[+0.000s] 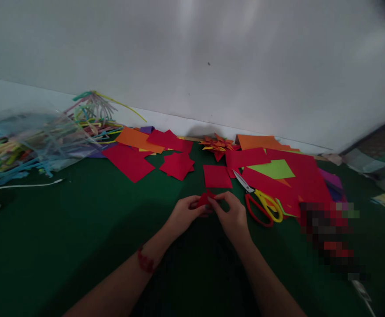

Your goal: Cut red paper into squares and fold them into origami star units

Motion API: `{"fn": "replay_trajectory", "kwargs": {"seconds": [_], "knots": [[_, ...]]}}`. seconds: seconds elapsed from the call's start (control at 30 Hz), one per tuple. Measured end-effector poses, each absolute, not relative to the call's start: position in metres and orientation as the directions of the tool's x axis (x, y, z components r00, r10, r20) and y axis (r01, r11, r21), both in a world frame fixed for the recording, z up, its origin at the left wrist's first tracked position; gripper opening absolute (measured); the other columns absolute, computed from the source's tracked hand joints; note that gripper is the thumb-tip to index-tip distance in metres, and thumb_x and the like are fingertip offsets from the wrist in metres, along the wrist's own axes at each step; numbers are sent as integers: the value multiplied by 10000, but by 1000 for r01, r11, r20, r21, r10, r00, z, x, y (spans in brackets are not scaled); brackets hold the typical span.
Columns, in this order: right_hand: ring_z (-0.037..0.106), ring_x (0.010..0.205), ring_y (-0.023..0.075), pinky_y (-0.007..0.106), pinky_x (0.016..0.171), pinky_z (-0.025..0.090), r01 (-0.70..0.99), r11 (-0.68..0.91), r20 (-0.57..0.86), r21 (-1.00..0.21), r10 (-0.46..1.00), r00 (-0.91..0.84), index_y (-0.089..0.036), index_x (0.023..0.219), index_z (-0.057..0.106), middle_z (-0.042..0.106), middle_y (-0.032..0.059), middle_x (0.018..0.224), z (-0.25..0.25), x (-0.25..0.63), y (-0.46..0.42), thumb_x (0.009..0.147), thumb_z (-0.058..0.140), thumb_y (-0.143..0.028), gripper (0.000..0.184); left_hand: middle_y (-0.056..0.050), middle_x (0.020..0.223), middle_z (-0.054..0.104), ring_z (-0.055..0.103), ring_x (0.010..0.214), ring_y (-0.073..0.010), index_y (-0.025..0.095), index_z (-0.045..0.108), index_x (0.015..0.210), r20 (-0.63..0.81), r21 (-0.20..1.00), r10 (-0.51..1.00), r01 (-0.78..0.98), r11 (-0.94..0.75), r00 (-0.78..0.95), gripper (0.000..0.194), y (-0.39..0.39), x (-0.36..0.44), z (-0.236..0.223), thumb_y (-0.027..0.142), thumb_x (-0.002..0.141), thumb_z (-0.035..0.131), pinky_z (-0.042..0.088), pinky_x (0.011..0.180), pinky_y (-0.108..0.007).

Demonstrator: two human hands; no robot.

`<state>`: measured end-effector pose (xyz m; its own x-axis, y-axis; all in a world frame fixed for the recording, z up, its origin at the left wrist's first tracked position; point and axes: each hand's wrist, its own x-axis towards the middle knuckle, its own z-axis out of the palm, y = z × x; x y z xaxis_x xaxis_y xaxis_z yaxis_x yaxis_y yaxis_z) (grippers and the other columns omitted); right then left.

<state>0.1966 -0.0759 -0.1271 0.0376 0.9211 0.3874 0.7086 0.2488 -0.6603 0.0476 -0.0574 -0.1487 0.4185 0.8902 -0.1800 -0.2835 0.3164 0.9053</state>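
Nearest, both forearms reaching in from the bottom edge, a red band round the left wrist (146, 263). Left hand (182, 214) and right hand (233, 215) meeting over the green cloth (63, 237), fingertips of both pinched on one small red paper piece (206, 199), held between them and raised a little off the cloth, or so it seems. Fingers curled in, none spread. Exact fold lines too small and too dark to read.

Step in hand, by the look of it: creasing or tucking a fold in that small piece, thumbs and forefingers pressing its edges together. Next move likely calling for a firm pinch along the crease, one hand steadying while the other runs the edge, with care not to let the paper spring back.

Just to the right of the right hand, scissors (260, 200) lying with blades parted, red and yellow handles toward the wrist, tip pointing away and left. Just beyond the fingertips, a loose red square (216, 176) flat on the cloth. Further right, a spread of red sheets with a lime-green sheet (273, 169) on top. Beyond and left of the left hand, more red squares (177, 165) and an orange sheet (136, 138). Straight ahead near the wall, a finished-looking spiky orange and red paper flower (218, 144). Far left, a clear bag of coloured straws (23, 141). Behind everything, a plain white wall (212, 57).
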Motion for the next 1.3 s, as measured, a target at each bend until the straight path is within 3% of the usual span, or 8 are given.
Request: {"fn": "replay_trajectory", "kwargs": {"seconds": [0.2,0.33,0.4,0.5,0.77,1.0,1.3], "knots": [[598,757,199,355,731,461,625,203,342,-753,933,109,-210,779,587,628,25,753,-127,194,-76,768,594,-333,124,-83,889,683,660,829,-213,120,611,892,-217,897,883,-272,348,416,234,-58,48,-146,269,719,664,516,755,-326],[619,756,201,329,681,499,336,44,124,-941,968,220,-199,971,563,639,35,793,-127,193,-72,681,670,-388,362,-74,842,682,666,805,-207,120,568,850,-202,899,891,-283,333,407,199,-59,49,-143,262,735,648,523,739,-318],[626,767,204,318,678,504,208,-36,-5,-977,989,149,-184,905,592,655,45,809,-126,192,-71,672,668,-413,335,-65,813,684,669,789,-203,129,531,850,-204,894,895,-297,336,397,202,-59,49,-142,253,739,646,525,739,-327],[615,737,188,293,668,489,146,-86,-79,-986,995,56,-169,773,620,657,31,754,-124,191,-72,691,651,-413,260,-58,780,684,673,760,-199,140,488,840,-192,891,905,-318,323,381,221,-60,50,-142,253,739,650,525,741,-350],[572,626,154,250,577,449,91,-119,-99,-989,976,194,-166,747,630,639,10,680,-122,199,-71,694,653,-412,253,-67,897,674,656,819,-188,147,535,950,-134,937,923,-257,237,362,266,-62,51,-139,192,718,657,501,792,-328],[567,626,146,238,574,426,73,-81,-65,-994,977,202,-181,747,640,644,-5,684,-124,196,-72,688,653,-431,257,-44,894,664,634,876,-191,153,580,901,-121,963,950,-199,183,287,160,-63,50,-138,238,767,592,508,781,-317],[555,621,159,254,569,423,115,-69,-39,-991,969,246,-164,778,662,638,15,672,-125,197,-70,667,662,-442,300,-42,855,676,659,819,-187,153,572,855,-179,937,923,-225,265,341,118,-61,50,-137,252,817,520,517,757,-324]]}}
